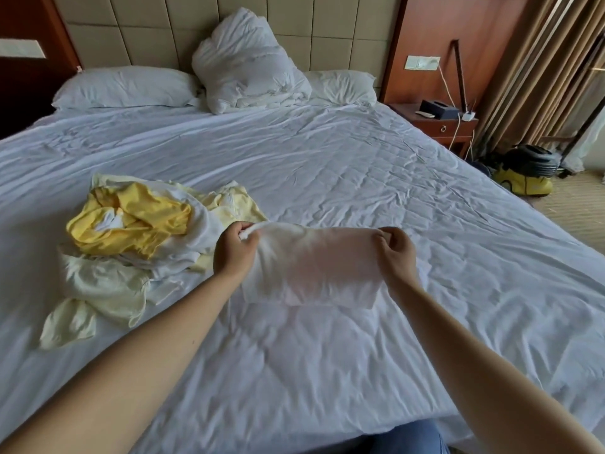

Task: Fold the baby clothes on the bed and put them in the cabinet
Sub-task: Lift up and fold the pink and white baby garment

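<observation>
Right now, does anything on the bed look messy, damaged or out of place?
Nothing looks damaged or spilled. The yellow and cream clothes lie in a loose unfolded heap on the left of the bed, and the duvet is bunched against the headboard. The left hand and right hand hold a white garment stretched out.

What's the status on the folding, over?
Left hand and right hand each pinch a top corner of the white garment, above the bed. Pile left, unfolded. Nothing in the way.
</observation>
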A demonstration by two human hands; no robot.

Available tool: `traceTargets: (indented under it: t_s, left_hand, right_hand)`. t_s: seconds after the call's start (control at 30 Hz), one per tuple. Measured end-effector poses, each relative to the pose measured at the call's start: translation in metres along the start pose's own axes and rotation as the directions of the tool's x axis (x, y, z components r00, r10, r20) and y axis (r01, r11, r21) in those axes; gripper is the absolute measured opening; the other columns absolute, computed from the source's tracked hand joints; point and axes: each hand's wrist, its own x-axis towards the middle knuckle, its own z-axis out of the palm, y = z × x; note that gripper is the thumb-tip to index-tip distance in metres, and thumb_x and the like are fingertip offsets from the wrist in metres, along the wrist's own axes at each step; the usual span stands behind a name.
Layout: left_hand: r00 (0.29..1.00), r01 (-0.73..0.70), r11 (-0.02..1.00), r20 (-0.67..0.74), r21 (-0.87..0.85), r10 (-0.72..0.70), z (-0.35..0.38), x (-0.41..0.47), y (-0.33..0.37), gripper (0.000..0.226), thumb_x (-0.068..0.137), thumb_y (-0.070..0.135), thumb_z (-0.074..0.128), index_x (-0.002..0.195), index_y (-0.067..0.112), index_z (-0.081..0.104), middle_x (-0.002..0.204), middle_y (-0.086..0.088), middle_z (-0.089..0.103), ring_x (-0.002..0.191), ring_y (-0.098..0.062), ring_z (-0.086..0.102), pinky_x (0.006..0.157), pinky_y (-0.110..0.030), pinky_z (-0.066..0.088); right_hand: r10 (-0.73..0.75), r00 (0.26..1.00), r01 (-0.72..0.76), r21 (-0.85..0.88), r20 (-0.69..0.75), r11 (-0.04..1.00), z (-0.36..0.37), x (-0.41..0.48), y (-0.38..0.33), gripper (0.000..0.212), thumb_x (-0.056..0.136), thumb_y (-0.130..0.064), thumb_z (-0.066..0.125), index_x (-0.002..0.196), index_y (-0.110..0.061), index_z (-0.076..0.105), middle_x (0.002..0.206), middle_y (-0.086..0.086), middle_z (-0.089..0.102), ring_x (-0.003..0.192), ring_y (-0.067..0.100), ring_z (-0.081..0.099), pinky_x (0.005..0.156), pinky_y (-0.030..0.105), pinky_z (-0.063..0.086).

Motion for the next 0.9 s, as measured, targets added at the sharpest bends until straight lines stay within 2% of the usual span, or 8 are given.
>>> traceTargets:
  t_s: [0.17,0.3,0.47,0.67,0.7,0.77,0.83,0.9]
  left_hand:
    - [0.999,-0.006,0.999,-0.041,0.045,0.008,0.042,0.047,-0.011,0.022,0.097,0.026,0.054,0.111,0.010,0.061,0.108,-0.004,0.066,0.100,-0.026,0.059,0.074,-0.029,0.038]
    - [0.999,0.019,0.983,-0.029,0.181,-0.014,0.078,0.073,-0.037,0.022,0.098,0.031,0.052,0.113,0.017,0.061,0.112,-0.004,0.067,0.103,-0.031,0.060,0.077,-0.035,0.042]
    - [0.984,-0.176,0.870,0.044,0.460,0.175,0.100,0.080,-0.081,0.024,0.100,0.034,0.049,0.110,0.017,0.062,0.112,-0.008,0.064,0.093,-0.037,0.063,0.073,-0.040,0.047]
    - [0.950,-0.309,0.804,0.131,0.507,0.283,0.100,0.084,-0.086,0.040,0.089,0.023,0.062,0.128,0.018,0.056,0.124,-0.009,0.056,0.102,-0.036,0.059,0.074,-0.046,0.048]
    - [0.941,-0.333,0.781,0.132,0.528,0.312,0.098,0.085,-0.083,0.043,0.085,0.020,0.065,0.127,0.018,0.057,0.125,-0.008,0.055,0.104,-0.035,0.057,0.077,-0.046,0.048]
    - [0.918,-0.378,0.759,0.113,0.530,0.379,0.094,0.083,-0.073,0.040,0.082,0.016,0.065,0.122,0.019,0.063,0.127,-0.005,0.056,0.110,-0.032,0.056,0.085,-0.044,0.046]
    - [0.857,-0.502,0.736,0.145,0.454,0.495,0.096,0.075,-0.060,0.032,0.085,0.021,0.055,0.114,0.017,0.069,0.124,-0.006,0.061,0.116,-0.030,0.056,0.094,-0.041,0.044]
    - [0.791,-0.611,0.694,0.331,0.380,0.515,0.101,0.059,-0.046,0.047,0.088,0.037,0.039,0.121,0.018,0.067,0.131,-0.006,0.061,0.129,-0.029,0.050,0.107,-0.040,0.036]
  right_hand:
    - [0.046,0.996,-0.054,-0.109,-0.081,0.993,0.038,0.049,0.021,0.015,0.091,-0.017,0.052,0.099,-0.012,0.063,0.085,-0.001,0.061,0.085,0.022,0.058,0.072,0.031,0.042]
    - [0.136,0.987,-0.158,-0.326,-0.089,0.932,0.065,0.068,0.053,0.013,0.093,-0.024,0.048,0.101,-0.022,0.057,0.091,-0.004,0.057,0.089,0.022,0.055,0.076,0.031,0.038]
    - [-0.050,0.998,0.014,-0.618,-0.041,0.786,0.075,0.069,0.095,0.012,0.096,-0.026,0.043,0.100,-0.024,0.054,0.105,0.000,0.063,0.093,0.029,0.060,0.069,0.030,0.030]
    - [-0.090,0.993,0.115,-0.699,0.072,0.705,0.075,0.071,0.101,0.029,0.098,-0.029,0.041,0.125,-0.026,0.051,0.127,0.001,0.049,0.099,0.032,0.060,0.068,0.033,0.036]
    - [-0.071,0.994,0.112,-0.711,0.086,0.695,0.073,0.072,0.099,0.033,0.097,-0.030,0.043,0.129,-0.026,0.050,0.129,0.002,0.046,0.104,0.032,0.058,0.071,0.035,0.040]
    - [-0.075,0.990,0.142,-0.768,0.121,0.625,0.070,0.071,0.093,0.042,0.094,-0.034,0.045,0.134,-0.024,0.050,0.142,0.005,0.040,0.125,0.031,0.046,0.093,0.041,0.040]
    - [-0.160,0.960,0.279,-0.801,0.228,0.530,0.071,0.065,0.083,0.049,0.094,-0.043,0.039,0.137,-0.024,0.052,0.154,0.006,0.035,0.142,0.030,0.029,0.112,0.044,0.026]
    - [-0.156,0.899,0.428,-0.748,0.408,0.508,0.078,0.053,0.068,0.063,0.090,-0.051,0.024,0.144,-0.026,0.044,0.158,0.001,0.031,0.149,0.024,0.015,0.120,0.046,0.011]
